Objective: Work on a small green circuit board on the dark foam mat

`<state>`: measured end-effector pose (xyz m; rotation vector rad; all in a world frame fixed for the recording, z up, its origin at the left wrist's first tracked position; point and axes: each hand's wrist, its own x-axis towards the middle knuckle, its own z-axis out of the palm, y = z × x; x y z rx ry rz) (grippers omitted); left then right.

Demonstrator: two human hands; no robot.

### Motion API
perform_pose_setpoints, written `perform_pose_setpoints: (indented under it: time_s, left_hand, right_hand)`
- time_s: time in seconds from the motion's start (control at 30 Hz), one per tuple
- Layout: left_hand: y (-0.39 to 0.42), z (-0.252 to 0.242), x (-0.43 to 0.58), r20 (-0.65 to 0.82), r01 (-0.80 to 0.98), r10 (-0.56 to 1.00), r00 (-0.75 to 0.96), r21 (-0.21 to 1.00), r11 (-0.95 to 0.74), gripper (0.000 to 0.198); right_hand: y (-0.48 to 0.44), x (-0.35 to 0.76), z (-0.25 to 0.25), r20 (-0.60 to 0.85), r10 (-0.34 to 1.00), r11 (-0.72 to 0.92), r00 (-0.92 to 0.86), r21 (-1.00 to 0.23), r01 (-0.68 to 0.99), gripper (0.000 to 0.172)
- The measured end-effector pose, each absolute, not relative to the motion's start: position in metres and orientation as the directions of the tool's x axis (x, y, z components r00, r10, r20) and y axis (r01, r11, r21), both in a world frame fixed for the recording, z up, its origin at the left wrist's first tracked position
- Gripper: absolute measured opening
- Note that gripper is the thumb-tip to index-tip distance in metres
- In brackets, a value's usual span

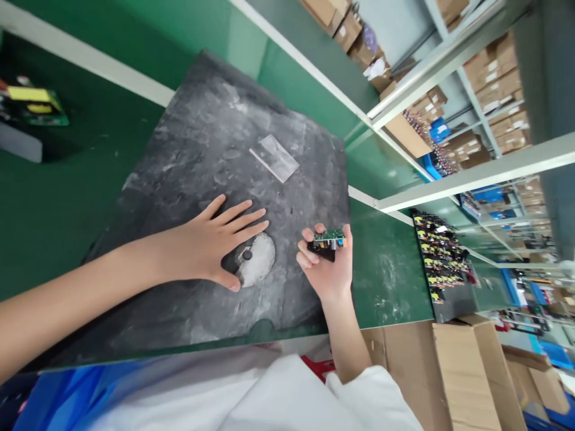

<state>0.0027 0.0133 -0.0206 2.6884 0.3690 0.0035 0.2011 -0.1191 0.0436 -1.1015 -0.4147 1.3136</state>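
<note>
My left hand lies with its fingers spread over the worn dark mat, at the edge of a whitish round disc with a small dark knob. Nothing is in its grasp. Over the mat's right side, my right hand has its fingers curled round a small circuit board. The board is green on top, with a black part and other components below it. Farther back on the mat lies a thin, clear rectangular sheet, apart from both hands.
The dark mat rests on a green bench. At the right, a black tray holds rows of small assemblies. Another board with yellow parts is at the far left. Cardboard boxes stand below the bench at the right.
</note>
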Motion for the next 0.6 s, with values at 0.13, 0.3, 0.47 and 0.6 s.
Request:
perform_pose_setpoints:
  time_s: [0.13, 0.3, 0.47, 0.6]
  left_hand:
    - [0.016, -0.02, 0.0, -0.01, 0.258, 0.28, 0.96, 0.424, -0.868, 0.105]
    - [0.011, -0.014, -0.002, 0.04, 0.311, 0.356, 0.934, 0.405, -0.86, 0.096]
    - [0.017, -0.007, -0.002, -0.062, 0.309, 0.312, 0.948, 0.417, -0.855, 0.098]
    - [0.014, 0.01, -0.007, -0.199, 0.293, 0.224, 0.954, 0.474, -0.83, 0.106]
  right_hand:
    - [-0.117, 0.27, 0.039, -0.059, 0.761, -0.49, 0.647, -0.705, 0.513, 0.055]
    - [-0.143, 0.354, 0.061, 0.175, 0.635, -0.713, 0.752, -0.242, 0.658, 0.053]
    - [-0.161, 0.356, 0.068, 0.279, 0.677, -0.67, 0.681, -0.148, 0.727, 0.046]
    - [-0.148, 0.318, 0.043, 0.137, 0.967, -0.175, 0.214, -0.249, 0.952, 0.032]
